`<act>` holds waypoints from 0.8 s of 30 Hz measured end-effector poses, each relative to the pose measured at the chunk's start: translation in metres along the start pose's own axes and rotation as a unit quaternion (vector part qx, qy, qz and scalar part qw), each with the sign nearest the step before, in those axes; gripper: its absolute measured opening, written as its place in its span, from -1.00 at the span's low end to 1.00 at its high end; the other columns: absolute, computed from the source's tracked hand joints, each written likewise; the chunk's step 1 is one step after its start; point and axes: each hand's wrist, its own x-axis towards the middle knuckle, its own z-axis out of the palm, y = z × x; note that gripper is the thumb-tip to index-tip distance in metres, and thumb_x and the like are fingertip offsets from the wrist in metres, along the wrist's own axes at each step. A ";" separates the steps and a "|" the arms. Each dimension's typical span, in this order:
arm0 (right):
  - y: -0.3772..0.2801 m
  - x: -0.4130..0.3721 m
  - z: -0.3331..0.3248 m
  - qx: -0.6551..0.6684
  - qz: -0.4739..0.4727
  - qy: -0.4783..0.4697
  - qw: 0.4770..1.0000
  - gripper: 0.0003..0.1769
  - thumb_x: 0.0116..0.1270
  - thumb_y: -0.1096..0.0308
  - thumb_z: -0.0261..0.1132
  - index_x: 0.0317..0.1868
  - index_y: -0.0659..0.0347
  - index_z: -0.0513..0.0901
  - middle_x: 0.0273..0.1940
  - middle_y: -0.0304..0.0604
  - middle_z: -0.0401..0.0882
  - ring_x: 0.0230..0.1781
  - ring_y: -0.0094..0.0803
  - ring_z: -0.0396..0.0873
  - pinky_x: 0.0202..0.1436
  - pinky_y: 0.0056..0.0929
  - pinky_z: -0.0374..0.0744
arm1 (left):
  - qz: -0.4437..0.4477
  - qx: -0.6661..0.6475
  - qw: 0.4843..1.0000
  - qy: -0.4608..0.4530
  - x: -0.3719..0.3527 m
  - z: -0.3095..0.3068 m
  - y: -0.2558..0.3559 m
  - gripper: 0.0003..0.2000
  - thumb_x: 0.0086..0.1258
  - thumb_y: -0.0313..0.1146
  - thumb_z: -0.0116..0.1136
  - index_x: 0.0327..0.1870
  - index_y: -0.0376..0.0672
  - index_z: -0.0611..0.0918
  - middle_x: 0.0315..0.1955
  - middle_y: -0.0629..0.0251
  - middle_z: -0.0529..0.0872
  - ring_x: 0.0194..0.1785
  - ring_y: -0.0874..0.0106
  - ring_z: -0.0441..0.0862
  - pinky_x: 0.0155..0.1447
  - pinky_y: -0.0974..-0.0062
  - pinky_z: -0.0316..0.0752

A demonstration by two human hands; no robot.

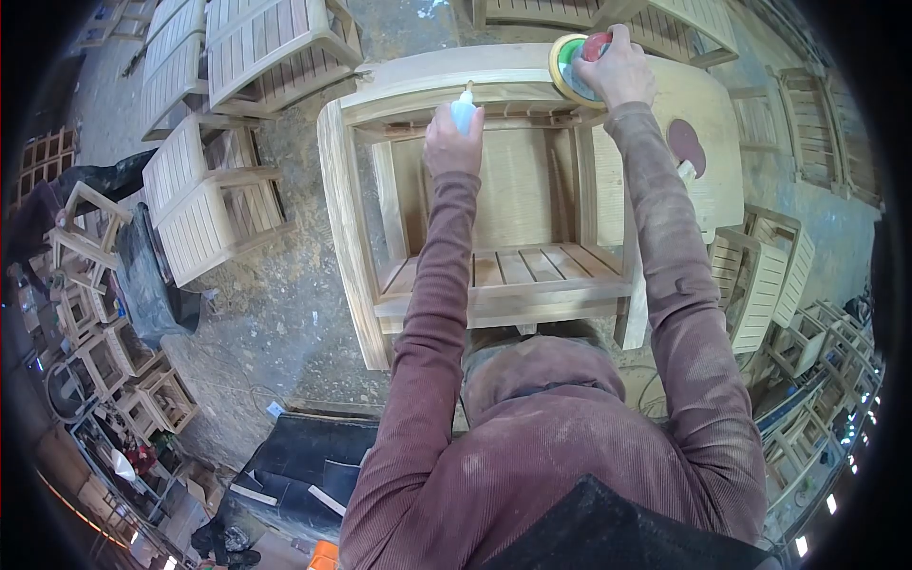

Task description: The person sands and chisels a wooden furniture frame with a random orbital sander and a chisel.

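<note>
Two closed grips: left hand (452,142) around glue bottle (464,112), right hand (622,68) around sanding disc (568,66).

Both arms are reaching forward and away from the body, sleeved down to the wrists, the left arm running nearly straight and the right arm angling outward with a slight bend at the elbow. The left hand (452,142) is keeping its fingers curled in a tight grip, back of the hand facing up. The right hand (617,71) is stretching farther ahead, palm down, fingers wrapping over in a grasp.
</note>
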 end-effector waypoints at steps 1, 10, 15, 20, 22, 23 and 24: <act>-0.001 -0.001 0.000 -0.004 -0.004 -0.002 1.000 -0.36 0.01 -0.01 0.32 0.10 0.04 0.40 -0.09 0.04 0.54 -0.10 -0.06 0.60 -0.07 -0.14 0.58 | -0.002 -0.001 1.000 -0.003 -0.001 -0.001 0.001 -0.59 0.15 -0.05 0.28 -0.20 -0.20 0.50 -0.37 0.07 0.63 -0.25 0.07 0.60 -0.21 0.14 0.49; -0.002 0.003 -0.002 -0.006 0.006 -0.006 1.000 -0.37 0.02 -0.01 0.32 0.09 0.04 0.40 -0.08 0.06 0.54 -0.09 -0.04 0.60 -0.04 -0.14 0.57 | 0.000 0.011 1.000 0.017 0.000 0.003 -0.003 -0.62 0.15 -0.04 0.28 -0.22 -0.18 0.55 -0.38 0.03 0.67 -0.30 0.03 0.63 -0.25 0.15 0.49; -0.001 -0.002 -0.003 -0.005 0.003 0.002 1.000 -0.37 0.02 0.00 0.32 0.09 0.05 0.39 -0.07 0.07 0.54 -0.09 -0.02 0.60 -0.04 -0.13 0.57 | -0.010 0.014 1.000 0.020 0.000 0.000 -0.002 -0.63 0.16 -0.04 0.27 -0.24 -0.17 0.56 -0.39 0.03 0.67 -0.31 0.02 0.63 -0.25 0.15 0.50; 0.001 0.002 0.003 0.003 0.008 0.007 1.000 -0.33 -0.03 -0.09 0.31 0.08 0.03 0.41 -0.08 0.03 0.55 -0.08 -0.02 0.58 -0.05 -0.11 0.54 | -0.032 0.022 0.999 0.012 0.001 -0.004 0.001 -0.63 0.16 -0.04 0.27 -0.23 -0.17 0.56 -0.41 0.03 0.67 -0.31 0.02 0.64 -0.25 0.15 0.50; 0.002 0.003 0.005 0.002 0.008 0.006 1.000 -0.32 -0.03 -0.09 0.31 0.08 0.03 0.41 -0.07 0.03 0.54 -0.08 -0.02 0.57 -0.04 -0.11 0.54 | -0.023 0.020 1.000 0.005 0.000 -0.002 0.005 -0.62 0.16 -0.03 0.27 -0.22 -0.16 0.57 -0.41 0.03 0.67 -0.31 0.03 0.64 -0.25 0.15 0.50; 0.002 0.002 0.005 0.001 0.008 0.006 1.000 -0.32 -0.03 -0.09 0.31 0.09 0.03 0.41 -0.07 0.03 0.54 -0.08 -0.02 0.57 -0.04 -0.11 0.54 | -0.023 0.020 1.000 0.005 -0.001 -0.002 0.005 -0.62 0.16 -0.03 0.27 -0.22 -0.16 0.57 -0.41 0.03 0.67 -0.31 0.03 0.64 -0.25 0.15 0.50; 0.003 0.002 0.004 0.000 0.008 0.006 1.000 -0.32 -0.03 -0.09 0.31 0.09 0.03 0.41 -0.07 0.03 0.54 -0.08 -0.02 0.57 -0.04 -0.11 0.54 | -0.023 0.024 0.999 0.003 -0.001 -0.002 0.005 -0.62 0.16 -0.02 0.27 -0.22 -0.16 0.57 -0.40 0.03 0.67 -0.30 0.03 0.64 -0.24 0.15 0.50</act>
